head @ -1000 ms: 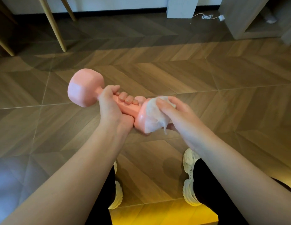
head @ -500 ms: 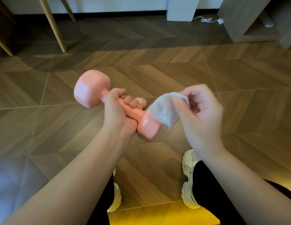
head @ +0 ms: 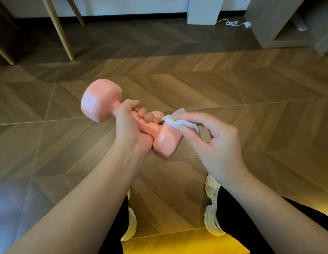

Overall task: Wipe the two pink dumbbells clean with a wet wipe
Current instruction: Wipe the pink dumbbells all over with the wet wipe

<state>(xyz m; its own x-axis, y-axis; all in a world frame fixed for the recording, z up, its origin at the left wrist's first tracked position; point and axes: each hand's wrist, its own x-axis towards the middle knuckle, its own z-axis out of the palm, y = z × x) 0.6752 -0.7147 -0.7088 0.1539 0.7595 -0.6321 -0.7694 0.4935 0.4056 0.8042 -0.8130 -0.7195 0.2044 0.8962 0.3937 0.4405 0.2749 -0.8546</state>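
The chevron-laid wooden floor fills nearly the whole view, darker toward its far edge and lit yellow at its near edge; nothing of the task rests on it (only one dumbbell is in sight, and where the second one lies cannot be told). Along the far edge stand slanted wooden legs toward the left corner, a white box with a white cable beside it near the middle, and a grey cabinet toward the right corner. At the near edge the person's pale shoes are planted on the boards, black trouser legs above them.

The pink dumbbell is held in the air over the middle of the floor; its long axis runs on a slant, one head far and to the left, the other near and to the right. The left hand is wrapped round the handle, fingers curled over the top, so both heads stand free of it; the right hand sits just beside the near head and is plainly the closer one to it.

The wet wipe, bunched small, is pinched between the right thumb and fingers; it seems to touch the upper edge of the near head, close to where the handle joins it. Judging from that, the stroke in hand is on this near head, and the far head would call for a turn of the left wrist or a longer reach across the gripping fingers.
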